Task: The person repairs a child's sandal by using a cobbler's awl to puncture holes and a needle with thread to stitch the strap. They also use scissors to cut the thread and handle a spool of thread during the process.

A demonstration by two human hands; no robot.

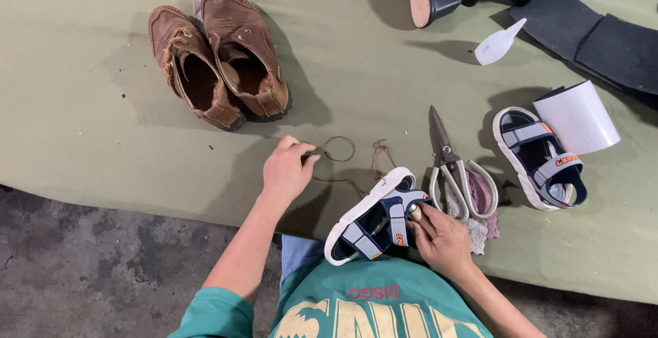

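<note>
Two hands work on the green mat [96,105], and I use the scissors [452,170] with pale handles as my landmark. Just to the left of the scissors lies a small sandal [370,218], white sole and dark blue and grey straps, tilted on its side with the sole turned toward the left. The right hand [445,242] is below the scissors, touching the sandal's heel end; its fingers are closed around a tool with a wooden handle [419,218], and the tip of this tool is pressed into the sandal. Further left of the scissors, the left hand [288,170] rests on the mat with thumb and fingers pinched together on a thin brown thread [339,149]. The thread makes a loop just beside the fingers and runs back toward the sandal; I cannot tell where exactly it ends.

Under the scissors' handles, a pink rag [480,208] is spread. To the right of the scissors lies the second sandal [538,156] of the same kind, upright, and touching it is a curved white sheet [579,115]. Far to the upper left of the scissors stand a pair of worn brown shoes [219,64], close together. Above and right of the scissors lies a white scoop [497,45], and dark foam pieces [596,36] are beyond it.
</note>
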